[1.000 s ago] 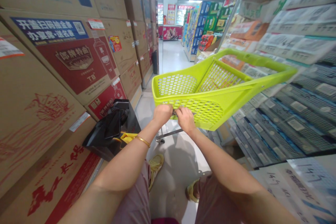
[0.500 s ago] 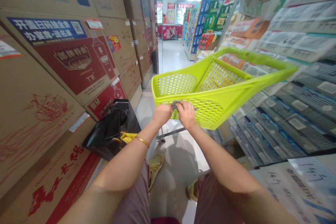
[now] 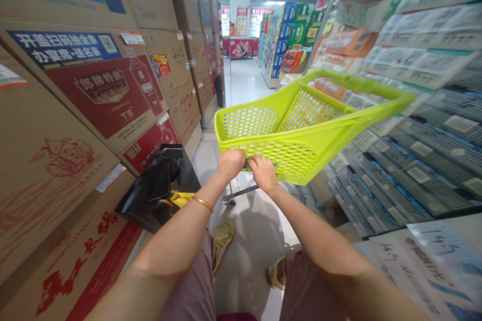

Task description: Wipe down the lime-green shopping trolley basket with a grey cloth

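Observation:
A lime-green mesh shopping basket (image 3: 309, 143) stands tilted on a metal frame (image 3: 241, 193) in the aisle just ahead of me. My left hand (image 3: 230, 163) and my right hand (image 3: 263, 173) are both closed, knuckles up, against the basket's near mesh wall. Their fingertips meet around a small dark thing (image 3: 247, 162) that is too hidden to name. A gold bangle (image 3: 203, 203) sits on my left wrist. The basket looks empty inside.
Stacked cardboard cartons (image 3: 94, 100) wall the left side. A black bag (image 3: 158, 188) with something yellow under it leans at their foot. Shelves of packaged goods (image 3: 414, 125) line the right. The tiled aisle (image 3: 244, 80) runs ahead to more displays.
Half a second ago both hands were slightly higher, with a grey scrap showing between them. They have dropped back against the mesh, and the basket has shifted a little to the left.

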Demonstrator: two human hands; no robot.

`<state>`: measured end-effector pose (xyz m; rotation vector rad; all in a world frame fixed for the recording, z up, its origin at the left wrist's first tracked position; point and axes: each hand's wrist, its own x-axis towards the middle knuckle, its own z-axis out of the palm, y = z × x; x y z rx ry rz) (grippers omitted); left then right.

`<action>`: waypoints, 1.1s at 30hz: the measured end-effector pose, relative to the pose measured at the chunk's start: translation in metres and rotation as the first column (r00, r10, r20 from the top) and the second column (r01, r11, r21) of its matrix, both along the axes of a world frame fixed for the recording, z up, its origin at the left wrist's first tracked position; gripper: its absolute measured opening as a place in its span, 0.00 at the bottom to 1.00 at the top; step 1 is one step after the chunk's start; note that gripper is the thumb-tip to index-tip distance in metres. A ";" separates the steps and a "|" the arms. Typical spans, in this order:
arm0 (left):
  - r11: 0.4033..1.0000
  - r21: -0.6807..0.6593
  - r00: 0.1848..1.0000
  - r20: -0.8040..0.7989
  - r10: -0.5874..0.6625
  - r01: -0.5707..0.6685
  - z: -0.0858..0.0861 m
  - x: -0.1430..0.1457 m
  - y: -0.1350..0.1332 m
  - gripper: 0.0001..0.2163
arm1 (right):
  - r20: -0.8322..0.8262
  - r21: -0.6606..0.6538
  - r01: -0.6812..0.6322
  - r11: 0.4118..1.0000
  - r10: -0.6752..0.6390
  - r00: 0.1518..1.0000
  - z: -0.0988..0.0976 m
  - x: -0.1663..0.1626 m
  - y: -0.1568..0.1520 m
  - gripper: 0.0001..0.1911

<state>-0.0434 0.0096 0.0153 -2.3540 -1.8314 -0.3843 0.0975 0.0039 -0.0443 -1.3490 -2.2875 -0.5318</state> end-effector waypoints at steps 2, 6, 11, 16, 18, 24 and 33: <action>1.000 0.006 1.000 0.008 -0.002 0.002 -0.001 0.000 0.000 0.17 | -0.067 0.039 0.026 0.999 -0.024 0.997 0.011 -0.001 0.002 0.11; 1.000 -0.007 1.000 0.025 0.004 -0.004 -0.001 0.000 0.000 0.15 | -0.215 0.138 0.066 0.988 -0.035 0.976 0.034 -0.004 0.007 0.13; 1.000 -0.020 1.000 0.022 -0.001 0.002 0.000 -0.001 -0.002 0.13 | -0.242 0.161 0.071 0.984 -0.030 0.970 0.035 -0.007 0.011 0.14; 1.000 -0.015 1.000 0.019 -0.017 0.017 0.001 -0.003 -0.001 0.15 | -0.157 0.141 0.062 0.988 -0.040 0.987 0.011 -0.006 0.012 0.12; 1.000 0.001 1.000 0.012 -0.015 0.015 0.000 -0.004 0.000 0.17 | -0.097 0.100 0.047 0.994 -0.038 0.995 0.000 -0.004 0.010 0.12; 1.000 0.009 1.000 -0.010 0.007 -0.007 -0.002 -0.003 0.002 0.18 | 0.023 0.015 -0.002 1.000 0.002 1.000 -0.011 -0.002 0.003 0.12; 1.000 -0.007 1.000 0.029 -0.001 0.001 0.001 -0.002 -0.001 0.15 | -0.276 0.097 0.095 0.991 -0.065 0.959 0.033 -0.007 0.008 0.16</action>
